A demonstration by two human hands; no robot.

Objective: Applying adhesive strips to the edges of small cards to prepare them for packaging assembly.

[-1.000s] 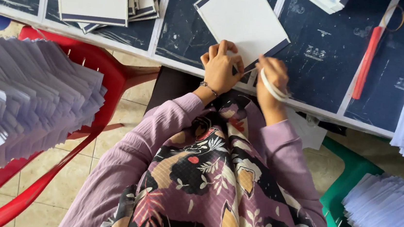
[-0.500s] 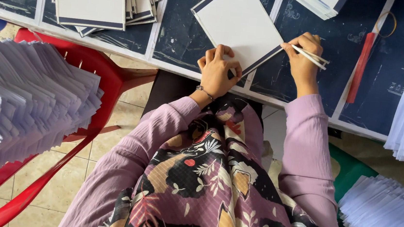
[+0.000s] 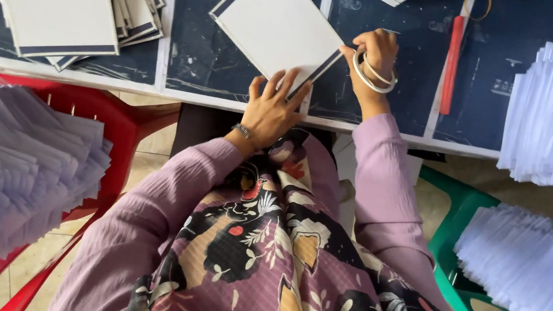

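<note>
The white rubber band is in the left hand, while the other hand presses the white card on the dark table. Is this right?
Not quite. The head view shows the white rubber band in the right hand; the left hand presses the white card on the dark table.

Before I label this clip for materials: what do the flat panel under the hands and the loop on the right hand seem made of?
Flat panel: likely paperboard, matte off-white face, dark edge strip, lies stiff. Loop on the right hand: probably rubber band, thin, pale, curving over fingers. Left hand presses the panel's corner.
</note>
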